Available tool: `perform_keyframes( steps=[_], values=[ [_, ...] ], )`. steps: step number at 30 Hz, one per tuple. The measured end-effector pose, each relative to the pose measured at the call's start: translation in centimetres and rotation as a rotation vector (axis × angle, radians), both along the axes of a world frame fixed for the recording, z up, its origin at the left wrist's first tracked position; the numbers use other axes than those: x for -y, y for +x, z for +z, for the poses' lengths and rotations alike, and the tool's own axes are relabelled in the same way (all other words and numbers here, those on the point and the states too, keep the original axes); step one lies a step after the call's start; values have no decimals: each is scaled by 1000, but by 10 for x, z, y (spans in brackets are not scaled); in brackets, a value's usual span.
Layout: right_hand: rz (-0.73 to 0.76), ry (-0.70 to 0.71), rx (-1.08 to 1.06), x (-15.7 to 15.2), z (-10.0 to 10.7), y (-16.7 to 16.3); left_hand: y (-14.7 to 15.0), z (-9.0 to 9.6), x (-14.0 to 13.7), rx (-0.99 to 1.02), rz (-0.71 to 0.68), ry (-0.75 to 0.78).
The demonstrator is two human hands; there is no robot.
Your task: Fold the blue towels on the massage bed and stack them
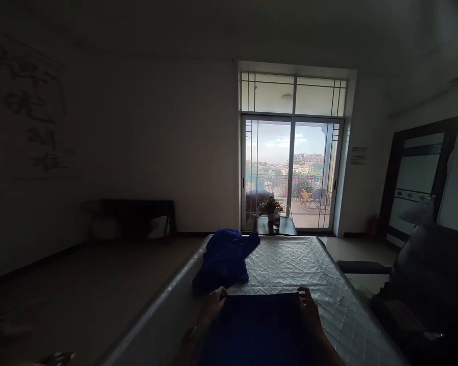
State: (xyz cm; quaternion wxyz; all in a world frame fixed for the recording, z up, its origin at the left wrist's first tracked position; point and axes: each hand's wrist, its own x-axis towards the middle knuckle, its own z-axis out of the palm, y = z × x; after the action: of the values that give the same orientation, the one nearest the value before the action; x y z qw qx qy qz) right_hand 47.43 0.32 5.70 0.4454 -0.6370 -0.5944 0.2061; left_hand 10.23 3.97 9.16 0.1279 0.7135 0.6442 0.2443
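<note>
A dark blue piece of cloth [261,328], perhaps a garment, stretches in front of me with a straight far edge. My left hand [215,305] is closed on its far left corner, and my right hand [307,305] grips the far right corner. Its near part runs out of the bottom of the view and is very dark. Just beyond my left hand lies a crumpled blue garment [225,259], bunched up on a silvery quilted cover [290,259]. Whether the cloth in my hands rests on that cover I cannot tell.
Past the cover's far end stands a small dark table [289,226] with a potted plant [270,205] and a bottle [277,217]. Glass sliding doors [293,173] are behind it. A dark chair-like shape [423,274] with a padded armrest [362,267] stands to the right.
</note>
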Motion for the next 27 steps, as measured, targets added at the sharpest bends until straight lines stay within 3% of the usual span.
perform_keyframes(
  steps=[5,10,13,17,22,27],
  values=[
    [85,104,-146,13,33,4,-12,30,15,135,-69,62],
    [64,179,-242,48,91,5,-27,72,44,314,-116,148],
    [26,269,-309,77,130,1,-35,102,71,496,-115,240],
    [-119,382,-372,113,169,-5,-40,140,110,592,-93,349],
    [-334,398,-454,146,191,-7,-42,168,153,556,-76,442],
    [-472,378,-454,166,192,4,-49,175,174,549,-52,524]
  ],
)
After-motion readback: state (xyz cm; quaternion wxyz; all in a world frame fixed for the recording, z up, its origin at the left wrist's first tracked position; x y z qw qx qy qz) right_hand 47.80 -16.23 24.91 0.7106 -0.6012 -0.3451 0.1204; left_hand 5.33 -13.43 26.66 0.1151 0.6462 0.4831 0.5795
